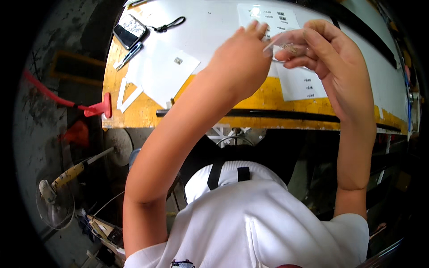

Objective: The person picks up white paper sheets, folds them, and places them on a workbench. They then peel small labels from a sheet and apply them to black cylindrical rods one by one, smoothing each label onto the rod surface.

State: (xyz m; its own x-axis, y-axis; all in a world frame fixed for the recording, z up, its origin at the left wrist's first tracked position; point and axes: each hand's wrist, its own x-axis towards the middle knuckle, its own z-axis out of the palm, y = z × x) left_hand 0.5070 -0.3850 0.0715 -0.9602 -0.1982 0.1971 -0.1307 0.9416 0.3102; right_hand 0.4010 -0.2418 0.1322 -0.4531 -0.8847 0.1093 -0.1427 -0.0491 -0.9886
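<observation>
My right hand is raised over the table with its thumb and fingers closed on a small piece of clear plastic film. Fine gold-brown marks or bits show against its fingers, too small to make out. Beside the film's left end is my left hand, back upward. Its fingers stretch out toward the far side, slightly blurred, and the thumb is hidden. Under and behind the hands lie white sheets with rows of small dark print and square codes.
On the table's left lie a phone with a black strap, a utility knife, a white sheet and paper strips. A black bar runs along the front edge. A red clamp-like piece sits at the left corner.
</observation>
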